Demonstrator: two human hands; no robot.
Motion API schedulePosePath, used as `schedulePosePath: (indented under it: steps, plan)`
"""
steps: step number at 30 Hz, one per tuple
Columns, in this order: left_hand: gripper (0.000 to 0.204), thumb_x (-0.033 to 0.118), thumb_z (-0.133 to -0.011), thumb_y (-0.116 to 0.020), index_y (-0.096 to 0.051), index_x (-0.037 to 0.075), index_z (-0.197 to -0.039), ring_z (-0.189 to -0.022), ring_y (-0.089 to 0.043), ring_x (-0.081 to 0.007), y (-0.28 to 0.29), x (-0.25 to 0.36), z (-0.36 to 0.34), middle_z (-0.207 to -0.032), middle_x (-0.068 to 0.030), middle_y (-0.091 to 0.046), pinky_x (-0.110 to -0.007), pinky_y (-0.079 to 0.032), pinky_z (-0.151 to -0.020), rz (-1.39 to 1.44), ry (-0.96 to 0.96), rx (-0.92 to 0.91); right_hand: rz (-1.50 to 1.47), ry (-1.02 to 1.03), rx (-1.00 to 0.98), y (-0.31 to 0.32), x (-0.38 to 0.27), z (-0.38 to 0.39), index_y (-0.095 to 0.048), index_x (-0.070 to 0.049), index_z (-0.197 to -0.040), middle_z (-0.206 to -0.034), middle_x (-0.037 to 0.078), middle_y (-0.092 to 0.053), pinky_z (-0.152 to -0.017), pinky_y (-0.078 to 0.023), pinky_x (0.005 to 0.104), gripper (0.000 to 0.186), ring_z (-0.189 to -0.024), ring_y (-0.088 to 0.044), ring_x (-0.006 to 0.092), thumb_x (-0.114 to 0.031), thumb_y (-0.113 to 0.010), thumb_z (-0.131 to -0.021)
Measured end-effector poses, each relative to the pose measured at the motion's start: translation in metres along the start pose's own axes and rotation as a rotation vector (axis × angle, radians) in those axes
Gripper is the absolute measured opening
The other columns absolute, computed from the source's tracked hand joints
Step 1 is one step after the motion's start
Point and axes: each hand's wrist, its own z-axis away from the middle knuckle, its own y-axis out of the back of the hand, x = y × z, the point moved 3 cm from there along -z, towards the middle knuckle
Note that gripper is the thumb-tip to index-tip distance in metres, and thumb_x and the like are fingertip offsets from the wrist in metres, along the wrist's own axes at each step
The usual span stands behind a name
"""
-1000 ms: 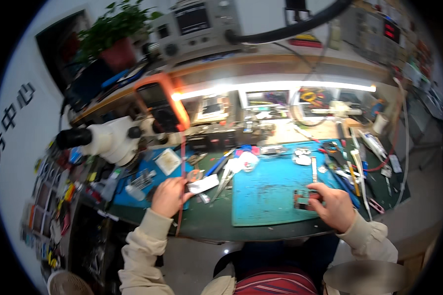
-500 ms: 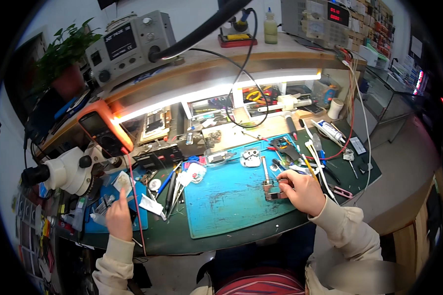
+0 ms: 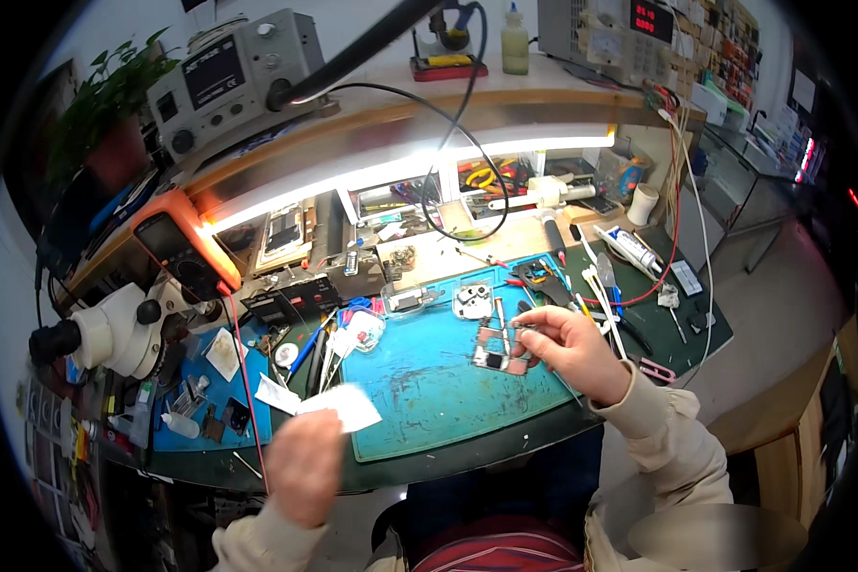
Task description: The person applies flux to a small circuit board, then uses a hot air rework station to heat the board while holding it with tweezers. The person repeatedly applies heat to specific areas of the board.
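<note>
My right hand (image 3: 582,353) pinches a small circuit board with reddish, silver and black areas (image 3: 496,352) above the blue mat (image 3: 419,410). A narrow silver strip (image 3: 500,310) stands out from the board's upper part. My left hand (image 3: 305,458), smeared by motion, is closed on a white sheet (image 3: 348,406), perhaps paper or tissue, over the mat's left edge. A red cable (image 3: 248,391) runs down to the left of it. A white small case with round wells (image 3: 472,301) lies on the mat above the board.
A white microscope (image 3: 124,338) and orange multimeter (image 3: 193,250) stand left. A smaller blue mat (image 3: 181,439) holds bottles and parts. Pliers, tubes and swabs (image 3: 629,250) crowd the bench's right. A lit shelf (image 3: 582,95) runs behind, under instruments and a soldering stand (image 3: 448,71).
My left hand has come down and rightward, now with the white sheet in it. My right hand has lifted the board and shifted it up and leftward in view.
</note>
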Motion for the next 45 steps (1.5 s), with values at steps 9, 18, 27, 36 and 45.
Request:
schedulePosePath:
  steps: [9, 18, 27, 36, 45]
  plan:
    - [0.045, 0.014, -0.086, -0.080, -0.067, 0.001, -0.128, -0.119, -0.066, -0.0306, -0.082, 0.026, -0.041, -0.132, -0.0114, -0.070, -0.039, -0.057, -0.098, 0.572, 0.045, -0.211, 0.254, -0.119, -0.107, -0.016, 0.031, -0.027, -0.066, 0.004, -0.121, -0.105, 0.009, -0.076, -0.084, -0.058, 0.0269, 0.021, -0.096, -0.072, 0.0118, -0.008, -0.066, -0.104]
    - [0.020, 0.009, -0.093, -0.075, -0.075, 0.004, -0.112, -0.085, -0.072, -0.0314, -0.026, -0.053, -0.093, -0.095, -0.0119, -0.076, -0.040, -0.057, -0.076, 0.399, 0.150, 0.161, 0.969, 0.274, 0.006, -0.061, 0.029, -0.035, -0.075, -0.011, -0.110, -0.103, 0.013, -0.072, -0.076, -0.058, 0.0431, 0.025, -0.087, -0.071, 0.0356, -0.030, -0.073, -0.096]
    - [0.072, 0.014, -0.099, -0.069, -0.034, -0.004, -0.159, -0.135, -0.053, -0.0429, 0.043, -0.205, -0.194, -0.149, -0.0260, -0.052, -0.044, -0.042, -0.114, -0.075, 0.168, 0.580, 0.876, 0.405, 0.035, -0.075, -0.026, 0.071, -0.074, -0.007, -0.114, -0.095, 0.014, -0.071, -0.071, -0.056, 0.0404, 0.020, -0.080, -0.070, 0.0343, -0.011, -0.071, -0.095]
    - [0.079, 0.010, -0.097, -0.068, -0.024, 0.001, -0.163, -0.127, -0.054, -0.0435, 0.038, -0.237, -0.214, -0.140, -0.0266, -0.053, -0.048, -0.046, -0.110, -0.159, 0.168, 0.547, 0.792, 0.514, 0.242, -0.073, 0.025, 0.085, -0.074, -0.004, -0.109, -0.094, 0.016, -0.072, -0.072, -0.056, 0.0408, 0.019, -0.082, -0.070, 0.0355, 0.000, -0.070, -0.091]
    - [0.052, 0.008, -0.091, -0.075, -0.054, 0.001, -0.138, -0.118, -0.059, -0.0387, 0.028, -0.231, -0.200, -0.127, -0.0194, -0.061, -0.046, -0.050, -0.103, -0.263, 0.212, 0.602, 1.013, 0.786, 0.364, -0.076, 0.034, 0.093, -0.076, -0.007, -0.112, -0.091, 0.012, -0.071, -0.071, -0.055, 0.0414, 0.028, -0.077, -0.068, 0.0323, -0.004, -0.073, -0.084]
